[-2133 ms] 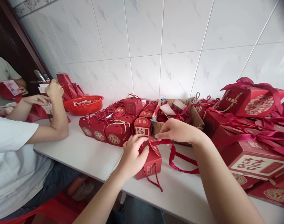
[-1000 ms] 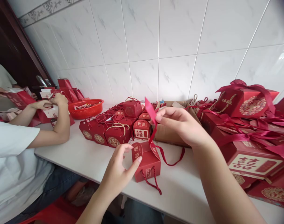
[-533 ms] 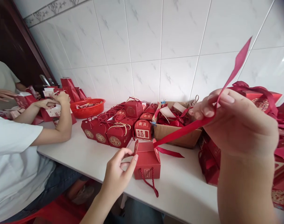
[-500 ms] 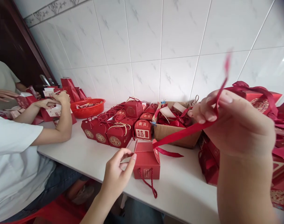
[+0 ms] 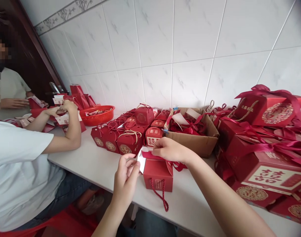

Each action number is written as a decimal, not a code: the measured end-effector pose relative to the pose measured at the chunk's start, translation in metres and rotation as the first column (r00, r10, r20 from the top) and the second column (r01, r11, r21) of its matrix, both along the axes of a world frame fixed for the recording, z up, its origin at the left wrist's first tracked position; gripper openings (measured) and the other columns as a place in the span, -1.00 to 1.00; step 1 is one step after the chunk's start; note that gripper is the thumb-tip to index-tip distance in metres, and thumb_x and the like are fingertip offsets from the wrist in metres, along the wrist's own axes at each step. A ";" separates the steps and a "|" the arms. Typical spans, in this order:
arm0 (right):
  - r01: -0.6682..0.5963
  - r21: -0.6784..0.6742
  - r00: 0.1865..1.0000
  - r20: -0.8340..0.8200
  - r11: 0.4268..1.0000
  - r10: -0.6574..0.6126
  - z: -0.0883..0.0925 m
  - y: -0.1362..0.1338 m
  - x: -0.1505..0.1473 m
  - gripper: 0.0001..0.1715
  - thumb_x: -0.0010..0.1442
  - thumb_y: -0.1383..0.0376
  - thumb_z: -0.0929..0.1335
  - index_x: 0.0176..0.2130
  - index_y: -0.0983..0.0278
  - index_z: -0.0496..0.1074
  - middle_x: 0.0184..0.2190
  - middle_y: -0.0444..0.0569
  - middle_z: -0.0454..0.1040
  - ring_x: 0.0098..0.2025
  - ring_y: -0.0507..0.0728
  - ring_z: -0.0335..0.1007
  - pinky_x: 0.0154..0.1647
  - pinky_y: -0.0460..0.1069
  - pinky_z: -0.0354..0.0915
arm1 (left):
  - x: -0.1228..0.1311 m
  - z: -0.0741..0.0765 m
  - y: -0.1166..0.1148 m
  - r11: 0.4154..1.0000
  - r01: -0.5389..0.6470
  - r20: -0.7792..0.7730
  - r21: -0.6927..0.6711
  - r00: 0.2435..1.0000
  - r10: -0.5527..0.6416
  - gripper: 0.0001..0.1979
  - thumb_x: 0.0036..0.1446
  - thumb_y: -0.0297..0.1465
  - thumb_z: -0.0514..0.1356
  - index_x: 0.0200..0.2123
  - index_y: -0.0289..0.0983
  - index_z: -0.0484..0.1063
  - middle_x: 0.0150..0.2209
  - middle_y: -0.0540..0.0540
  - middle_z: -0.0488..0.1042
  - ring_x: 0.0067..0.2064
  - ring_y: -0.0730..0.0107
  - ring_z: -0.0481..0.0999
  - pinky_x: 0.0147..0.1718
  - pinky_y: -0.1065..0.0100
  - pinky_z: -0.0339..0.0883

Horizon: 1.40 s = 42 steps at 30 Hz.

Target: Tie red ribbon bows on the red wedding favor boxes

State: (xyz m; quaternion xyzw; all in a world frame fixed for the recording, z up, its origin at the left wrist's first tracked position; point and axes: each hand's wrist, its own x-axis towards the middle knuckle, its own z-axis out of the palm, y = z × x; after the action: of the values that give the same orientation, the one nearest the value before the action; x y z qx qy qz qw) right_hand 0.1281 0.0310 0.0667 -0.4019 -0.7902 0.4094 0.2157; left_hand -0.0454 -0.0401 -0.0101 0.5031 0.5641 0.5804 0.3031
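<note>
**Red gift box: ribbon laid over the top**

Small red gift box [image 5: 158, 174] stands upright near the front edge of the white worktop [image 5: 96, 163]. Its lid flaps are raised, and one twisted rope handle [image 5: 162, 197] hangs down the front face.

Left hand [image 5: 127, 176]: forearm comes up from below, grip closed — thumb and fingertips pinch the white-lined side flap [image 5: 141, 160].

Right hand [image 5: 168, 149]: palm down over the box top, grip closed on the red ribbon [image 5: 178, 165], which bunches just right of the box.

Count: one box, one ribbon, one handle, two hands. Behind them are one cardboard carton [image 5: 197, 145] and one red basin [image 5: 97, 116] — the small red boxes there overlap too much to count.
</note>
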 end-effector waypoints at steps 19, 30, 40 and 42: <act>0.028 -0.039 1.000 0.007 0.999 -0.027 0.001 0.001 -0.001 -0.76 -0.03 0.27 0.28 -0.62 0.26 0.13 -0.66 -0.21 0.12 -0.58 -0.04 0.02 -0.57 -0.09 -0.01 | 0.001 -0.001 -0.004 1.000 0.019 -0.072 0.017 0.997 -0.018 -0.70 0.11 -0.17 0.15 -0.14 -0.17 0.23 -0.42 0.04 0.41 -0.46 0.43 0.39 -0.35 0.34 0.40; -0.046 0.044 0.999 -0.004 0.998 0.046 -0.010 0.001 -0.011 -0.85 0.04 0.29 0.29 -0.50 0.28 0.41 -0.55 -0.18 0.35 -0.44 -0.01 0.20 -0.41 -0.10 0.06 | 0.008 0.007 -0.001 0.978 0.182 0.282 -0.097 0.948 -0.149 -0.64 0.09 -0.07 0.16 -0.21 -0.21 0.24 -0.32 -0.04 0.43 -0.26 0.31 0.47 -0.34 0.33 0.38; -0.027 0.197 0.999 -0.021 0.980 0.032 -0.002 0.004 0.009 -0.87 0.11 0.31 0.29 -0.36 0.28 0.44 -0.35 -0.09 0.51 -0.32 0.06 0.39 -0.30 -0.07 0.23 | -0.017 0.009 0.025 0.986 0.156 0.552 -0.066 0.829 -0.094 -0.80 -0.04 -0.33 0.31 -0.41 -0.24 0.33 -0.49 0.05 0.36 -0.37 0.45 0.42 -0.38 0.46 0.31; 0.025 0.255 0.999 0.017 0.967 -0.030 0.003 0.005 0.022 -0.89 0.09 0.38 0.28 -0.34 0.27 0.41 -0.34 -0.08 0.51 -0.31 0.06 0.38 -0.31 -0.07 0.23 | -0.032 0.009 0.025 0.991 0.090 0.633 -0.095 0.774 -0.010 -0.84 -0.04 -0.39 0.27 -0.43 -0.24 0.31 -0.52 0.04 0.35 -0.40 0.42 0.43 -0.41 0.43 0.32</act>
State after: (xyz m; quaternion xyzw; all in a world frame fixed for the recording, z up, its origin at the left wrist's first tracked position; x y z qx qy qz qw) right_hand 0.1500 0.0359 0.0693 -0.3859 -0.8327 0.2975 0.2629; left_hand -0.0769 -0.0150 -0.0007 0.2754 0.4500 0.6722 0.5194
